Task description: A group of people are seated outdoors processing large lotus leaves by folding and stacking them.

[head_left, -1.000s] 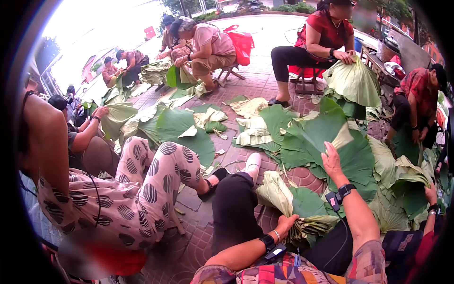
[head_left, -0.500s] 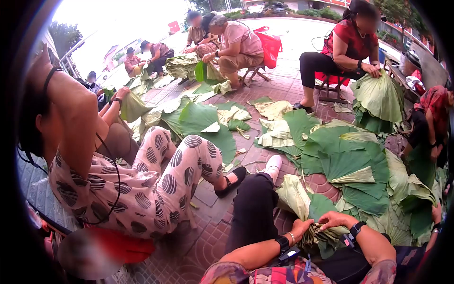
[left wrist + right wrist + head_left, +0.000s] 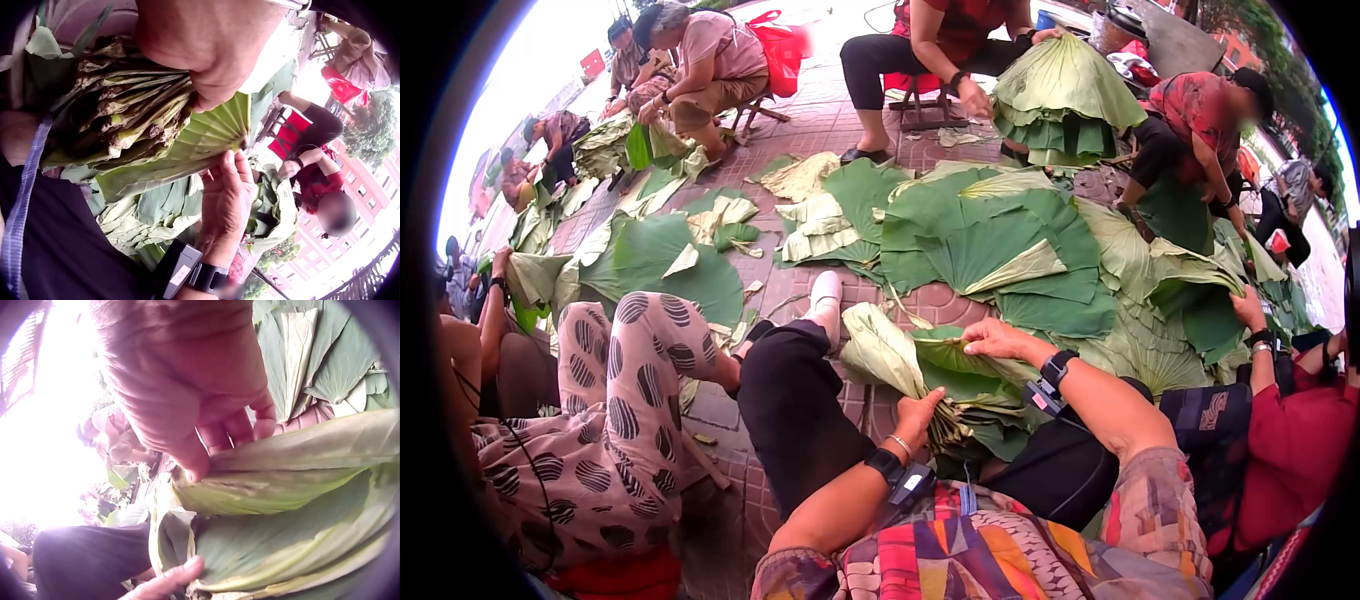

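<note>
My left hand (image 3: 918, 418) grips a thick bundle of folded leaves (image 3: 134, 103) at its gathered, browned ends, thumb on top. Above the bundle in the head view, my right hand (image 3: 1003, 340) pinches the edge of a green leaf (image 3: 269, 494) between thumb and fingers. That leaf spreads over the bundle, its ribs showing in the left wrist view beside the right fingertips (image 3: 232, 159). The bundle lies across my lap; a pale folded leaf (image 3: 880, 350) sticks out on its left side.
A broad pile of green leaves (image 3: 990, 240) covers the brick paving ahead. A seated person in patterned trousers (image 3: 645, 390) is close on the left, another in red (image 3: 1300, 450) on the right. Several people handle leaves farther off.
My right hand came back from the leaf pile to the bundle and now holds a leaf edge above it. The left hand keeps its grip. The head view has swung right and down.
</note>
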Available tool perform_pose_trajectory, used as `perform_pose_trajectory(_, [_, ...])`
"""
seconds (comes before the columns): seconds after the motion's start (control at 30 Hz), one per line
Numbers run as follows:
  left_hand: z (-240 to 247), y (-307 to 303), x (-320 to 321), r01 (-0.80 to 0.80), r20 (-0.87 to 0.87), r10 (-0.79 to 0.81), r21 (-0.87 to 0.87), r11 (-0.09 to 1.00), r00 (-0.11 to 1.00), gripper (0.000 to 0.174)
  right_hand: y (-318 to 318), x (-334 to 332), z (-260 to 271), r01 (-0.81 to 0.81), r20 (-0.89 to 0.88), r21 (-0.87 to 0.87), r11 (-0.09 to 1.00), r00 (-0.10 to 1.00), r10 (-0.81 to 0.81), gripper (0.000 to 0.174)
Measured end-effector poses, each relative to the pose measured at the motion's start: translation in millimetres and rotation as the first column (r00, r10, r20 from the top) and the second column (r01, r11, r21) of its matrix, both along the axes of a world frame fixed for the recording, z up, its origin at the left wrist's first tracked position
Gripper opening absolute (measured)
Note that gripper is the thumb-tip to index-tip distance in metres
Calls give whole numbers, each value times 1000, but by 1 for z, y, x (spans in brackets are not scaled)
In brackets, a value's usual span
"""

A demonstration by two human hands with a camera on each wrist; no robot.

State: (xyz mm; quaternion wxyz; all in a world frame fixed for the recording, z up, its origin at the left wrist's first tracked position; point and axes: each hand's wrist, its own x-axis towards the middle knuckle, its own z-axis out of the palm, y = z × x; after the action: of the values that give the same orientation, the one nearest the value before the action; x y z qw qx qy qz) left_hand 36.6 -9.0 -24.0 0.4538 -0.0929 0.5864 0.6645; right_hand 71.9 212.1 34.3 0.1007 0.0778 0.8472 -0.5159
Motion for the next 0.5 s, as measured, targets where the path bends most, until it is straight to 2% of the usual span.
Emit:
perform_pose_trajectory(0.17, [-6,4,-1,1,-48,-6,-107,994,999,35,11,-7,34,176,-101,122,977,981,-164,20])
perform_pose_trajectory(0.2, [-4,4,-1,-7,-48,3,-95,995,999,35,11,-11,56,249,-181,217,944,960,-212,19])
perform_pose_trajectory(0.23, [-1,2,1,-7,-47,3,-95,995,999,35,8,-10,64,233,-246,284,930,955,-164,19])
perform_pose_trajectory(0.3, [6,3,-1,34,-33,-38,-101,994,999,33,14,-16,90,487,-551,411,771,806,-215,16])
perform_pose_trajectory(0.33, [6,3,-1,42,-7,-43,-92,995,999,34,14,-16,103,487,-551,411,771,806,-215,16])
perform_pose_trajectory(0.4, [9,5,-3,43,-22,-45,-103,994,999,35,18,-18,130,723,-837,307,619,514,-186,15])
perform_pose_trajectory(0.43, [9,3,-1,51,-34,-56,-126,991,998,35,17,-15,143,723,-837,307,619,515,-186,15])
perform_pose_trajectory(0.5, [5,4,-1,8,-74,-18,-123,992,997,37,18,-15,163,836,-939,243,492,330,-98,15])
